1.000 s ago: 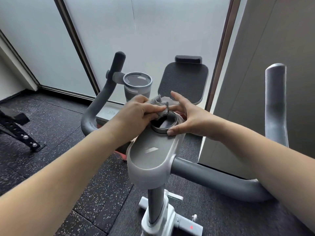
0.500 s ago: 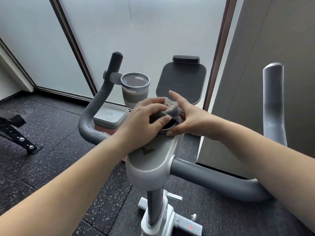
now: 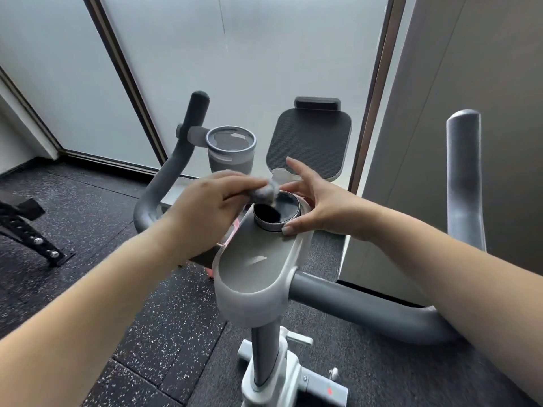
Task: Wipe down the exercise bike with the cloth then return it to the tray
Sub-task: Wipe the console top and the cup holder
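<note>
**Grey cloth bunched over the bike's round dial**

Grey and crumpled, the cloth [image 3: 266, 193] sits pinched in the fingers of the left hand [image 3: 205, 210], pressed at the far left rim of the round dial [image 3: 276, 213] on top of the exercise bike [image 3: 252, 277]. The left hand is closed on the cloth, and its motion blur softens the fingertips. The right hand [image 3: 316, 201] rests beside the dial with fingers spread apart, holding nothing; its thumb lies against the near right rim and the index finger points up and away.

The dial stands at the far end of the white console. Around it the dark handlebar [image 3: 367, 306] sweeps out to both sides, its upright ends rising left and right of the arms. Beyond the hands a grey cup holder [image 3: 230, 152] hangs off the left bar, and a black ribbed device rest [image 3: 310, 142] stands just behind the right hand's fingers. The left forearm covers part of the left bar and something pinkish below the console. Black speckled floor [image 3: 164, 333] lies underneath, with a dark metal frame [image 3: 26, 227] at the left edge. Frosted glass panels [image 3: 264, 54] close the background
</note>
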Demonstrator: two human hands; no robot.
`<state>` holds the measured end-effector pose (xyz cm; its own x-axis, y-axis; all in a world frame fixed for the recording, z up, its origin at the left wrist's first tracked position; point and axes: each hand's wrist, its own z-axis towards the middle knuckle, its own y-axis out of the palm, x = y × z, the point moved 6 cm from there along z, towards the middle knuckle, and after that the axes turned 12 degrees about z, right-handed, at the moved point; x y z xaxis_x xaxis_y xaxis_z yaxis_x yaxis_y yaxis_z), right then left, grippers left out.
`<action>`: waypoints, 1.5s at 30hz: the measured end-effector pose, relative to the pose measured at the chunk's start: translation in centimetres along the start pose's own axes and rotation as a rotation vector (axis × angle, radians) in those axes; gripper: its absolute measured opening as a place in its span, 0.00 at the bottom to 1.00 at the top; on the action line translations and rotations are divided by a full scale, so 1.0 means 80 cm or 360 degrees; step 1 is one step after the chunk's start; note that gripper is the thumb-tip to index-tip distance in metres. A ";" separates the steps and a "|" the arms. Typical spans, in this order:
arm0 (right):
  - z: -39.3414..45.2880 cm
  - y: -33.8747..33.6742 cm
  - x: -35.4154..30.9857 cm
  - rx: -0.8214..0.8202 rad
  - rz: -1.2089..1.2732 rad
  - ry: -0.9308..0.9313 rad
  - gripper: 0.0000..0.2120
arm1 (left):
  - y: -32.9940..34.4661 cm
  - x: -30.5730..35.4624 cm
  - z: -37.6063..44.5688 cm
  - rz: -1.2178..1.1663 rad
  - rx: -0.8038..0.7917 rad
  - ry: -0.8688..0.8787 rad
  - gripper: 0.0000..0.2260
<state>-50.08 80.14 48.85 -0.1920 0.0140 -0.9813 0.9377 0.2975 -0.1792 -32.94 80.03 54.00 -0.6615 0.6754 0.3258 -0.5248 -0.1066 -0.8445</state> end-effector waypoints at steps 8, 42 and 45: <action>-0.001 0.006 -0.003 -0.0008 0.0112 -0.0011 0.54 | 0.045 0.032 0.003 0.0196 -0.0228 0.0249 0.15; -0.021 -0.048 -0.017 0.0872 0.0321 -0.0277 0.22 | 0.004 0.035 -0.129 0.0266 0.0178 -0.0695 0.13; -0.022 -0.045 -0.017 0.0872 0.0296 -0.0277 0.21 | -0.003 0.049 -0.121 0.0225 0.0358 -0.0640 0.12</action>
<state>-53.71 80.75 50.99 -0.0035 -0.1517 -0.9884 0.9725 -0.2307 0.0320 -30.24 89.76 51.36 -0.8662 0.3117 0.3907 -0.4884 -0.3619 -0.7940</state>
